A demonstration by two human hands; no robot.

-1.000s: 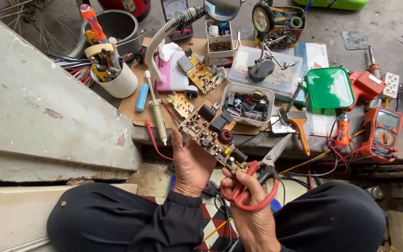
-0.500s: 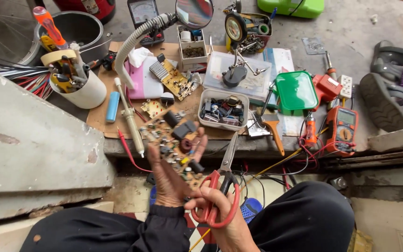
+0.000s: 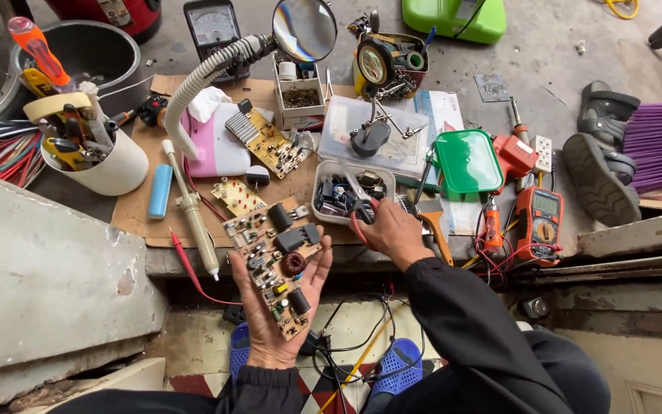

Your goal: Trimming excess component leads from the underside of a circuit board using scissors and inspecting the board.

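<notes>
My left hand (image 3: pixel 268 331) lies palm up over my lap and holds a long tan circuit board (image 3: pixel 277 264) with black parts and a copper coil. My right hand (image 3: pixel 392 230) reaches forward to the bench edge and grips red-handled scissors (image 3: pixel 356 203). The scissor blades point into a clear plastic tub (image 3: pixel 320 178) full of small parts. A soldering iron (image 3: pixel 191 208) lies on cardboard just left of the board.
Two more circuit boards (image 3: pixel 270 142) (image 3: pixel 237 195) lie on the cardboard. A white cup of tools (image 3: pixel 113 167) stands left, a magnifier (image 3: pixel 304 29) behind. A green box (image 3: pixel 469 161), an orange multimeter (image 3: pixel 538 224) and a brush (image 3: pixel 434 222) sit right. Sandals (image 3: pixel 599 165) lie far right.
My right hand has carried the scissors from beside the board up to the parts tub. My left hand has flattened under the board, away from the right hand.
</notes>
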